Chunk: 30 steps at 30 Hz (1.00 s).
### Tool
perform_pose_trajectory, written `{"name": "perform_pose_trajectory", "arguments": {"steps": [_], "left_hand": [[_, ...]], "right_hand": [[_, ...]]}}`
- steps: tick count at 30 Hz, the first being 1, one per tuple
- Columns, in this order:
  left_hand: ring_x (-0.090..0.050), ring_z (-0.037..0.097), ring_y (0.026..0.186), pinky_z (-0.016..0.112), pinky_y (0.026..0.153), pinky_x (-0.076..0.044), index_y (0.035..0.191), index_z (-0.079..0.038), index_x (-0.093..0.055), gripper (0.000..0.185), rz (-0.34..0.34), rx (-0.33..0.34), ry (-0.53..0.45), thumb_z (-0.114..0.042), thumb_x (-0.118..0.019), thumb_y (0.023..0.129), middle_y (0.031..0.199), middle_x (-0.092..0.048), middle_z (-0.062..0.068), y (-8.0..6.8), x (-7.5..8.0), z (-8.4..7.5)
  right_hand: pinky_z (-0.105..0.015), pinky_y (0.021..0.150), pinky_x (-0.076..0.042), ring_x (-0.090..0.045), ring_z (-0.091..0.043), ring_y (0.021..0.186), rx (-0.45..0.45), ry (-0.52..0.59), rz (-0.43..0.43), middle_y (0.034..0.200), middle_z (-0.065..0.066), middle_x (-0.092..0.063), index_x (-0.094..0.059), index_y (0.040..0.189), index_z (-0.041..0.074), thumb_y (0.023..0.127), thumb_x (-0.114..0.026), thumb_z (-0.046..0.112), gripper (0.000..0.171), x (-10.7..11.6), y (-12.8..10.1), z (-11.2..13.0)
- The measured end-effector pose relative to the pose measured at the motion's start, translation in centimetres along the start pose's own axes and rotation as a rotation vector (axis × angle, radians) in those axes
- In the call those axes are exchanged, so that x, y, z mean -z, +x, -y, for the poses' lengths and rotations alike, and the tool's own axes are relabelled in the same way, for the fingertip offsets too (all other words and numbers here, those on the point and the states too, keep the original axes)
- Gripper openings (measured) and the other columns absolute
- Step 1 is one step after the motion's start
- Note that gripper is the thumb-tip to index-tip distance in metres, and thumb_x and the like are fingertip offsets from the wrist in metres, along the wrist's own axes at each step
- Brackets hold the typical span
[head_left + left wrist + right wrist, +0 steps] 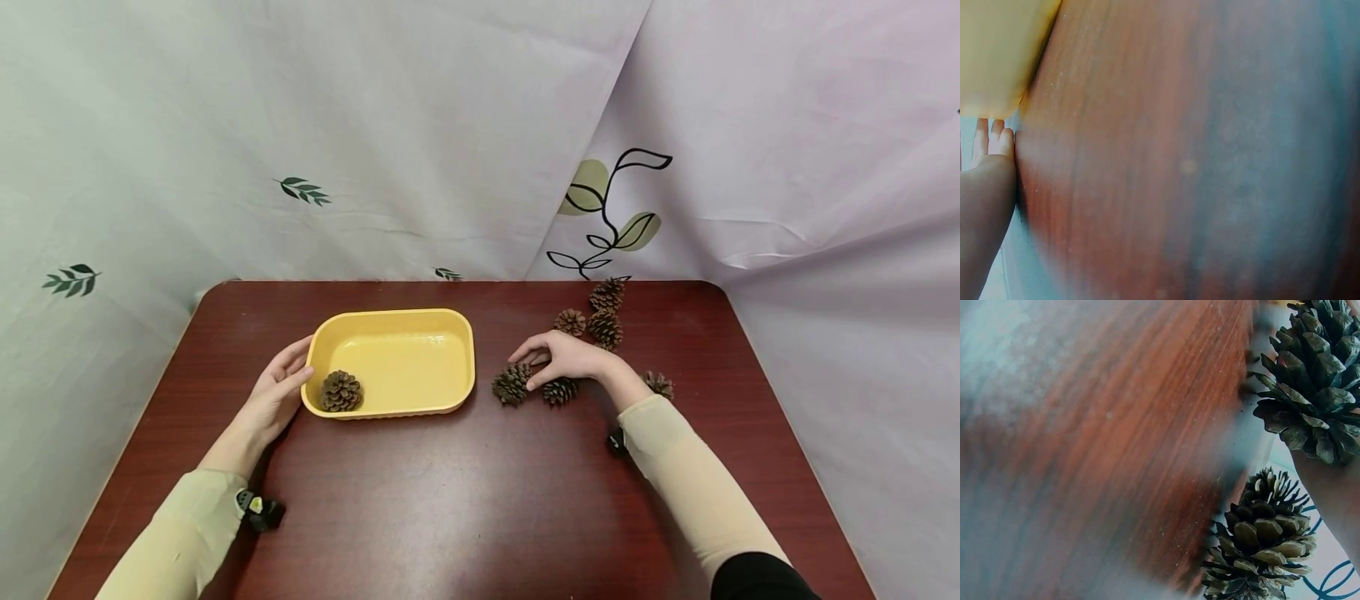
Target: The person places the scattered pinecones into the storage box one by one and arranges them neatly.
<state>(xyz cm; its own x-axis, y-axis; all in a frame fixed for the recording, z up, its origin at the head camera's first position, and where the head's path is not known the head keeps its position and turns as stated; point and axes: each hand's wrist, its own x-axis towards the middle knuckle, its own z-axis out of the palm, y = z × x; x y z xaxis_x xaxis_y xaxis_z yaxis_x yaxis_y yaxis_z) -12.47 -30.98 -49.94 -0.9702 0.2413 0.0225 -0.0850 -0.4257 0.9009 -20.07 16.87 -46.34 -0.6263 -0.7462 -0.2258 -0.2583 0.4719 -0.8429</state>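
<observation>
In the head view, my left hand [273,396] holds the left wall of a yellow plastic tray [401,408], thumb over the rim and fingers along the outside. One pine cone [341,391] sits in the tray's near left corner. To the right of the tray, my right hand [566,357] grips a brown pine cone [512,384], its thumb at the cone's right side and its fingertips at the far side. A second pine cone [559,391] lies under this hand. That hand is mostly hidden behind a large cone [1319,381] in the right wrist view.
Behind the right hand several more cones lie near the table's back edge, among them a small one [570,322] and a taller one [604,329]. Another cone [658,384] is partly hidden by the right forearm. Pale fabric [420,150] surrounds the dark red table [420,500].
</observation>
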Motion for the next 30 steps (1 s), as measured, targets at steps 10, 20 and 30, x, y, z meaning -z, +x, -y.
{"name": "perform_pose_trajectory", "arguments": {"steps": [10,20,30], "left_hand": [[-0.053,0.012,0.120,0.022,0.093,-0.048,0.145,-0.002,-0.029,0.050,0.003,-0.005,-0.011,0.011,-0.033,0.097,0.135,-0.051,0.002,0.0,0.0,0.0],[-0.053,0.012,0.120,0.022,0.093,-0.048,0.145,-0.002,-0.028,0.050,0.002,-0.007,-0.002,0.011,-0.033,0.097,0.135,-0.051,0.002,-0.1,0.1,0.1],[-0.052,0.010,0.121,0.022,0.093,-0.047,0.146,-0.003,-0.029,0.051,0.007,-0.003,0.011,0.010,-0.034,0.097,0.136,-0.050,0.001,0.0,0.2,0.0]], "right_hand": [[-0.036,0.096,-0.048,-0.060,-0.022,0.107,0.018,-0.004,-0.015,0.116,-0.007,-0.065,-0.065,0.115,0.009,0.076,-0.080,0.015,0.043,0.2,0.1,-0.3],[-0.029,0.092,-0.050,-0.062,-0.015,0.104,0.009,-0.075,-0.067,0.112,0.003,-0.066,-0.066,0.113,0.017,0.078,-0.079,0.024,0.038,0.4,0.0,0.3],[-0.035,0.092,-0.050,-0.062,-0.017,0.105,0.063,-0.085,-0.140,0.113,0.001,-0.065,-0.066,0.114,0.016,0.078,-0.079,0.024,0.039,1.5,-0.4,1.6]]}}
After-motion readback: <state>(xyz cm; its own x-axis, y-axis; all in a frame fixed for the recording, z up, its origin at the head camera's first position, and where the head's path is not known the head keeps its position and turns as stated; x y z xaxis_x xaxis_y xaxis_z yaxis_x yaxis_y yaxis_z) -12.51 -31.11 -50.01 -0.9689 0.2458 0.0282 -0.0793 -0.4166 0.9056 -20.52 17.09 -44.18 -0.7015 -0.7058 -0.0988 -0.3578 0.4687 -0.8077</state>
